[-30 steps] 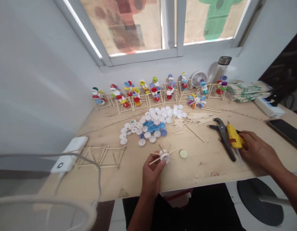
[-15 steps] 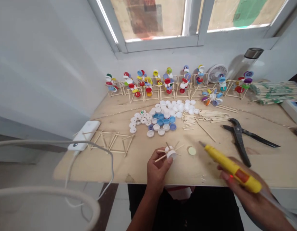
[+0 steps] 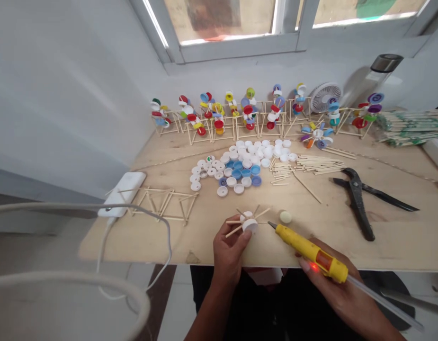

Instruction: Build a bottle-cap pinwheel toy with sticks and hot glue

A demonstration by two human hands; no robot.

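My left hand (image 3: 230,250) pinches a small wheel of white bottle caps and wooden sticks (image 3: 247,217), its sticks pointing outward in several directions; one white cap faces me. In my right hand (image 3: 332,279) is a yellow glue gun (image 3: 307,248) with a red light glowing on its side and a clear glue stick (image 3: 384,303) coming out of its back. The nozzle is close to the tip of one stick on the wheel; whether they touch I cannot tell. A pale round disc (image 3: 285,217) lies on the table just beyond the nozzle.
White and blue bottle caps (image 3: 242,166) lie in the middle, beside cut sticks (image 3: 318,163). Black pliers (image 3: 357,203) rest at right. A stick frame (image 3: 165,206) and power strip (image 3: 122,194) sit left. Colourful cap wheels on stick stands (image 3: 249,113) line the back.
My right hand has brought the glue gun leftward, so its nozzle is now close to the wheel's stick. My left hand keeps its hold on the wheel. The camera view has shifted slightly.
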